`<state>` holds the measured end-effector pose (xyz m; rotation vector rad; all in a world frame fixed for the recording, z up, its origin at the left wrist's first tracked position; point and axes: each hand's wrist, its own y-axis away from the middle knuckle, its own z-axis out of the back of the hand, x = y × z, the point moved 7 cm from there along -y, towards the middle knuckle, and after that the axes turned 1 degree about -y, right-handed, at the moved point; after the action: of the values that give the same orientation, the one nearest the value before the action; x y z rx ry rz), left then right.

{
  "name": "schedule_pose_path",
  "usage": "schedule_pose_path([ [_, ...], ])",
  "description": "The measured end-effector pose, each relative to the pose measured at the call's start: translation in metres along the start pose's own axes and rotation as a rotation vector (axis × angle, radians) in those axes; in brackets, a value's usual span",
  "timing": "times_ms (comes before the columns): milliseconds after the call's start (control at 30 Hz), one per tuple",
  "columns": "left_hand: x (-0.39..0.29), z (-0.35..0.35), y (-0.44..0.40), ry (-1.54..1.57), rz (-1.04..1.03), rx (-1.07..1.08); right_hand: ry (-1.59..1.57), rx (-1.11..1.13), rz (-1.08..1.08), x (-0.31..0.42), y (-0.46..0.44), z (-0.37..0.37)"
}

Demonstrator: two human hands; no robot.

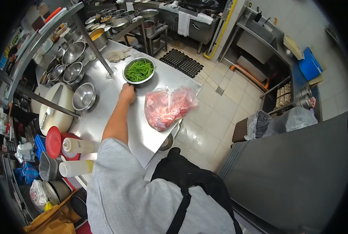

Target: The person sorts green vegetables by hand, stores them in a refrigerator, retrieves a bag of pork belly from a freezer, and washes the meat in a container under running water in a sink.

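My left hand [127,93] reaches across the steel table [138,144] with its fingers closed at the near rim of a metal bowl [131,81]. Cut green beans [140,71], or a similar long green vegetable, fill this bowl. To the right of the hand, a clear plastic bag [170,107] of pink raw meat lies close to the table's edge. My right hand is out of view. A crumpled beige cloth [118,55] rests just beyond the bowl.
Left of my arm are metal bowls [84,96], a knife [53,103] on a round white board [66,99], and squeeze bottles [78,145]. A metal shelf post [92,43] rises from the table. Beyond lie a black floor mat [181,63] and a sink [256,45].
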<state>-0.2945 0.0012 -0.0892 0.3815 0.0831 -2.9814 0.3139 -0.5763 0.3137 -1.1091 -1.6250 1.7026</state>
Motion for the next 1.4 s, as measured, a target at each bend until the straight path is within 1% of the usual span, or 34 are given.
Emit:
schedule_pose_path([
  [100,0.006,-0.008,0.011,0.001,-0.056,-0.003,-0.048,-0.019,-0.012,0.008,-0.007,-0.015],
  [133,-0.002,0.001,0.028,-0.086,-0.136,0.054,-0.062,-0.013,-0.005,0.02,-0.011,-0.019],
  [167,0.0,0.001,0.044,-0.09,-0.124,0.061,-0.092,-0.007,0.014,0.037,-0.015,-0.023],
  [233,0.004,0.004,0.075,0.06,-0.072,0.058,-0.129,0.007,0.03,0.059,-0.016,-0.037],
  [267,0.0,0.012,0.091,0.054,-0.119,0.062,-0.192,0.031,0.026,0.067,-0.011,-0.047],
  [300,0.005,0.012,0.097,0.044,-0.119,0.067,-0.253,0.055,0.021,0.076,-0.007,-0.054],
  [367,0.018,0.032,0.103,0.109,-0.084,-0.21,-0.292,0.1,0.018,0.094,0.0,-0.067],
  [400,0.019,0.037,0.104,0.103,-0.077,-0.209,-0.33,0.118,0.026,0.104,0.002,-0.073],
  [433,0.026,0.035,0.101,-0.001,0.096,-0.095,-0.368,0.134,0.035,0.108,0.005,-0.078],
  [467,0.034,0.032,0.103,-0.103,0.268,0.019,-0.45,0.027,0.025,0.094,0.012,-0.087],
  [500,0.032,0.027,0.104,-0.103,0.271,0.016,-0.453,0.025,0.023,0.094,0.016,-0.092],
  [567,0.022,0.008,0.1,0.026,0.223,-0.003,-0.354,0.213,0.061,0.101,0.024,-0.109],
  [600,0.015,0.009,0.097,0.05,0.221,-0.073,-0.353,0.251,0.028,0.1,0.03,-0.114],
  [633,0.009,0.005,0.095,0.052,0.221,-0.071,-0.351,0.252,0.031,0.101,0.036,-0.113],
  [700,0.003,0.008,0.089,0.075,0.226,-0.184,-0.389,0.328,-0.049,0.099,0.048,-0.116],
  [733,0.006,0.002,0.085,0.076,0.224,-0.182,-0.422,0.324,-0.032,0.101,0.052,-0.114],
  [800,0.017,-0.006,0.081,0.304,0.314,-0.231,-0.402,0.318,-0.007,0.099,0.057,-0.113],
  [833,0.018,-0.005,0.078,0.304,0.312,-0.229,-0.383,0.316,0.017,0.098,0.06,-0.111],
  [900,0.016,-0.002,0.073,0.123,0.267,-0.171,-0.354,0.341,0.032,0.087,0.072,-0.118],
  [933,0.017,-0.004,0.072,0.12,0.263,-0.166,-0.331,0.36,0.049,0.08,0.08,-0.124],
  [1000,0.016,-0.009,0.069,-0.183,0.184,-0.189,-0.277,0.395,0.043,0.069,0.1,-0.132],
  [1033,0.028,-0.017,0.068,-0.186,0.183,-0.187,-0.23,0.423,0.036,0.07,0.106,-0.134],
  [1100,0.052,-0.03,0.061,-0.128,0.169,-0.081,-0.273,0.41,0.033,0.083,0.116,-0.135],
  [1133,0.041,-0.01,0.062,-0.132,0.159,-0.083,-0.372,0.446,0.012,0.096,0.12,-0.138],
  [1167,0.041,0.008,0.065,0.276,0.272,-0.052,-0.462,0.477,-0.014,0.11,0.126,-0.139],
  [1200,0.029,0.029,0.07,0.685,0.375,-0.005,-0.691,0.724,-0.321,0.129,0.143,-0.149],
  [1233,0.005,0.045,0.071,0.875,0.336,0.072,-0.911,0.957,-0.641,0.163,0.163,-0.152],
  [1267,-0.025,0.061,0.076,1.064,0.299,0.159,-0.961,1.065,-0.475,0.218,0.157,-0.138],
  [1300,-0.067,0.084,0.084,1.128,0.2,0.183,-1.12,1.206,-0.363,0.272,0.149,-0.119],
  [1333,-0.112,0.102,0.096,1.196,0.104,0.209,-1.362,1.164,-0.093,0.324,0.136,-0.097],
  [1367,-0.147,0.11,0.11,1.222,0.032,0.285,-1.565,1.106,-0.029,0.363,0.126,-0.081],
  [1400,-0.174,0.104,0.123,1.247,-0.032,0.41,-1.681,1.049,0.017,0.394,0.12,-0.067],
])
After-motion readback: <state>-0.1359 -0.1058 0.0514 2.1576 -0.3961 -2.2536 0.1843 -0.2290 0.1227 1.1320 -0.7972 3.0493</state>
